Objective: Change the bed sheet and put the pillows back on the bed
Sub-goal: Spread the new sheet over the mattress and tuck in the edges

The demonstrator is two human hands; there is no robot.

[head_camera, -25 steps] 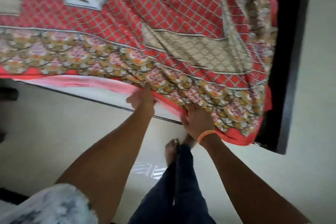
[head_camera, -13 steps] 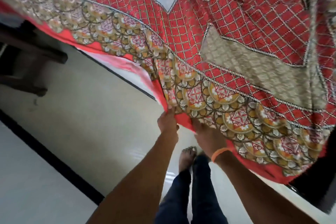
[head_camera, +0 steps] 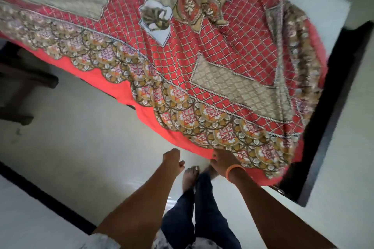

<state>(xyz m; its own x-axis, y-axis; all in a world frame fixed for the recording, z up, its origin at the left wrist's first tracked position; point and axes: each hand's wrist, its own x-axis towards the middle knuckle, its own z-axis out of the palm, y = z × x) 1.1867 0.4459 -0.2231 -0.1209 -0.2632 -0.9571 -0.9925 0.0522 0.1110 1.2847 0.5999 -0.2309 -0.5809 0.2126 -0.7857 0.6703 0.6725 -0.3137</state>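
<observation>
Currently your bed sheet (head_camera: 202, 62) is red lattice print with a scalloped gold border, rumpled across the mattress (head_camera: 315, 8), its edge hanging over the near side. Your right hand (head_camera: 223, 160) pinches that edge. Your left hand (head_camera: 173, 158) has let go since half a second ago: fingers loosely curled, holding nothing, just beside the edge.

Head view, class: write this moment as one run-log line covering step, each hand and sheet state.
step: spreading bed sheet | left hand: off sheet, holding nothing | right hand: at sheet's near edge, grip unclear | sheet: rumpled, mattress corner bare
</observation>
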